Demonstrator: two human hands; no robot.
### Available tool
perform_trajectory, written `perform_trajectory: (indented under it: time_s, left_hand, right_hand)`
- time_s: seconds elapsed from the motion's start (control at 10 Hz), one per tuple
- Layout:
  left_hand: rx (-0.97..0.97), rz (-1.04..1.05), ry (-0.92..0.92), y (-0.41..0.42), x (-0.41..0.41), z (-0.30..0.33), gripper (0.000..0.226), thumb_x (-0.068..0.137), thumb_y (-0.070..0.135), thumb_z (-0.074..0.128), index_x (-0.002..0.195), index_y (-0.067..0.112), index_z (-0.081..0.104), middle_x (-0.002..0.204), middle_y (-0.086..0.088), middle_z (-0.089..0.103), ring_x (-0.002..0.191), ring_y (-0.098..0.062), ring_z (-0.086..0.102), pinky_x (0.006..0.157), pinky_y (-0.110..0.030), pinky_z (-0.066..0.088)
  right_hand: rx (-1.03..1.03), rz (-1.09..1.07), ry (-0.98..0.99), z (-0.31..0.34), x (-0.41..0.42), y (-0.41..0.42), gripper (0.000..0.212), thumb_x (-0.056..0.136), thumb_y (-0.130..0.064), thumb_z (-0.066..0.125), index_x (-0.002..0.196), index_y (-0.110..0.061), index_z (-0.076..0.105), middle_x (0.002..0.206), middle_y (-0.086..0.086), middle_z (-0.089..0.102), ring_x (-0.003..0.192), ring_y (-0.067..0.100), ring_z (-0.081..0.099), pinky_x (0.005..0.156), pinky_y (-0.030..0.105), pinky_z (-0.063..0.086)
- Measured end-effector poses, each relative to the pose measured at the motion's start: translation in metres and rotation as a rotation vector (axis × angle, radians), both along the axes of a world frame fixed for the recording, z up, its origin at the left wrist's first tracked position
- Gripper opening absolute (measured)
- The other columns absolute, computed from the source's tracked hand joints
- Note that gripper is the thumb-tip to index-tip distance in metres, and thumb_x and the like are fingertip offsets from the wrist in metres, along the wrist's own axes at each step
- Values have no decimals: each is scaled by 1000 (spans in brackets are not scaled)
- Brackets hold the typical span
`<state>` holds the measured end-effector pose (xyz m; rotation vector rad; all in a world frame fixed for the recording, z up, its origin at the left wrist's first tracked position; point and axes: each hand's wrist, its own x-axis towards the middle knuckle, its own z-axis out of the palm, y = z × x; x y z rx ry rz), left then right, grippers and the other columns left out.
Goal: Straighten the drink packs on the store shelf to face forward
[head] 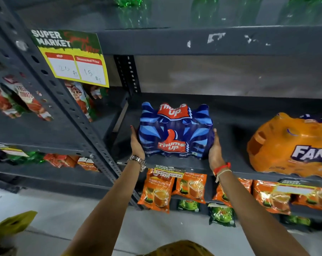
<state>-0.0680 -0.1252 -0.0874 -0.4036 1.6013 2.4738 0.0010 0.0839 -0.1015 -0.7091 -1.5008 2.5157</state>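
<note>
A blue Thums Up drink pack [175,131] stands on the dark grey shelf [234,169] with its logo facing me. My left hand [136,143] presses flat against the pack's left side. My right hand [214,146] presses against its right side. An orange Fanta drink pack [293,145] sits further right on the same shelf, turned at an angle and partly cut off by the frame edge.
Orange tea packets [159,193] and green packets hang on the shelf below. A yellow price sign [73,58] hangs at the upper left beside a perforated steel upright [77,115]. Green bottles [134,10] stand on the shelf above. Tomato-print packs fill the left rack.
</note>
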Motion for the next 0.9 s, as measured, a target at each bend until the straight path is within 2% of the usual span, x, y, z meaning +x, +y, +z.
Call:
perform_trajectory:
  time_s: [0.1,0.2,0.3,0.4,0.5,0.6,0.7,0.8,0.9]
  left_hand:
    - [47,22,8,-9,1,0,45,91,53,24,92,28,61,88,5,71,78,-12,68,57,-21,55]
    - [65,30,32,-17,7,-6,40,92,49,24,93,28,59,83,7,74,77,-11,69,57,-20,55]
    - [92,24,65,-21,12,-5,38,94,44,21,92,26,56,68,14,75,65,-3,70,52,-16,54]
    - [70,37,87,-19,13,-7,38,94,42,20,91,26,55,65,16,74,63,-2,69,51,-15,53]
    - [23,70,93,-20,13,-8,38,94,42,21,92,26,55,67,15,75,63,-2,70,51,-16,53]
    - [-22,145,7,-22,20,-1,49,91,49,27,117,17,54,112,-3,69,95,-18,66,77,-28,54]
    - [-84,262,28,-18,36,1,60,90,48,32,137,11,35,142,-15,43,123,-28,47,98,-37,44]
    - [-247,366,239,-7,64,9,61,89,40,38,143,15,23,149,-14,32,132,-28,38,98,-36,43]
    - [-500,438,491,17,97,21,66,85,42,41,143,16,23,154,-11,22,141,-21,20,114,-47,27]
  right_hand:
    - [21,-19,-15,0,8,-10,48,101,-42,25,126,-13,53,105,-6,63,68,-2,68,49,8,52]
    - [4,-20,-18,-3,16,-18,41,100,-42,27,102,-18,60,73,-13,74,54,-3,69,42,9,49]
    - [-1,-18,-8,-3,18,-21,41,100,-44,27,98,-20,61,68,-16,75,56,-3,70,44,10,50]
    - [27,-26,5,0,21,-23,42,100,-45,27,102,-20,61,82,-12,70,60,-4,70,46,10,51]
    - [69,3,8,3,26,-24,48,99,-48,25,117,-17,58,94,-8,69,68,-3,71,52,11,53]
    - [157,10,35,5,38,-22,49,99,-49,23,127,-20,52,105,-7,67,82,-4,71,61,12,55]
    - [299,-47,66,5,64,-17,50,97,-50,26,138,-23,40,137,-1,52,121,3,54,91,15,50]
    - [546,-98,115,12,91,-10,52,93,-47,31,142,-29,33,150,-3,35,133,7,33,96,5,32]
    - [715,-136,191,30,120,11,50,93,-43,35,142,-31,33,155,-1,31,139,8,28,111,22,24]
